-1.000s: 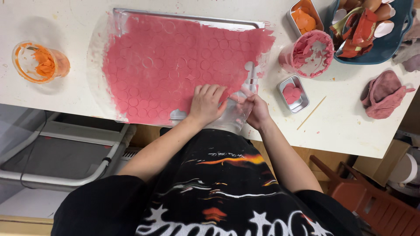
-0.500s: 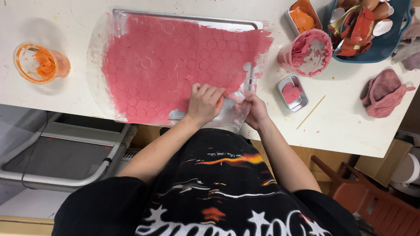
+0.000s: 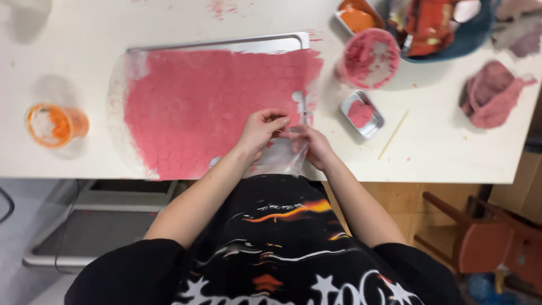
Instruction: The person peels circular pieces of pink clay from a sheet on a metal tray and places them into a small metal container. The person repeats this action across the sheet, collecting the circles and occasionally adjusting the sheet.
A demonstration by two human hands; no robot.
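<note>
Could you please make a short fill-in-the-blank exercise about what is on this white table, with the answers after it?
1. The flat sheet of rolled dough on the metal baking tray is ____ in colour.
2. The clear plastic cup at the table's left end holds something ____ in colour.
3. The thin wooden stick lies on the white table to the ____ of the small rectangular metal tin.
4. The left hand and the right hand meet at the sheet's ____ edge.

Answers: pink; orange; right; right

We are looking at a craft room.
Pink dough is covering a tray on a white table beside tubs.
</note>
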